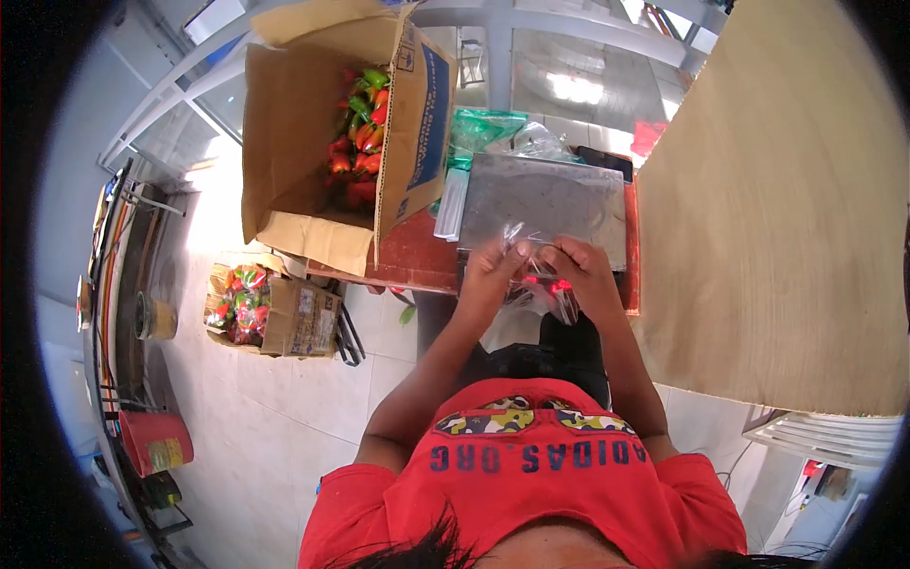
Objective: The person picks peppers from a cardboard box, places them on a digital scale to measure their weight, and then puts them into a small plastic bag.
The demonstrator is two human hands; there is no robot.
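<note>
A clear plastic bag (561, 305) is stretched between my two hands at the near edge of a metal-topped scale (545, 194). My left hand (486, 275) pinches one side of it, thumb up. On the other side, my right hand (588, 273) has its fingers curled onto the film. Red lit digits glow between the hands, partly covered by the plastic. I see no contents in the bag. To the left, a large open cardboard box (415, 161) lies tilted toward me, with red and green peppers (365, 133) inside.
Green and clear plastic bags (483, 133), a white bundle (452, 204) and a dark phone-like object (605, 163) surround the scale on the red table (417, 251). A smaller carton (303, 318) of bagged peppers is on the floor at left. A wooden board (777, 218) rises at right.
</note>
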